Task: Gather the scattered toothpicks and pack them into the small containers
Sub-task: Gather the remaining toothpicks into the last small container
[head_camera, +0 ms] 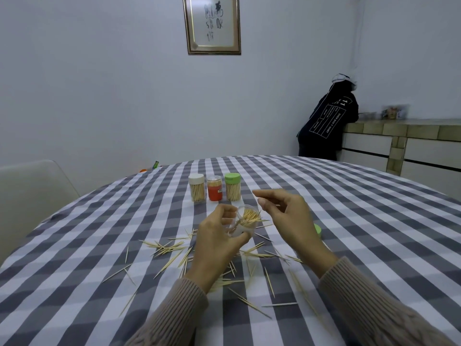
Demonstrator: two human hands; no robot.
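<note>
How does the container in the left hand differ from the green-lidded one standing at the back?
The held container is tilted and open, gripped by the left hand; the green-lidded container stands upright, capped, untouched. Toothpicks poke out of the held one but stay enclosed in the other. Both are clear.

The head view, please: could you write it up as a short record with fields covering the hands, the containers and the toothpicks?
left hand: left hand grips the open clear container, tilted, partly filled with toothpicks
right hand: right hand above the table, fingers loosely curled, apparently empty
closed containers: white-lidded jar, orange jar, green-lidded jar upright in a row
loose lid: green lid partly hidden behind the right hand
scattered toothpicks: scattered toothpicks lie on the checked tablecloth
</note>
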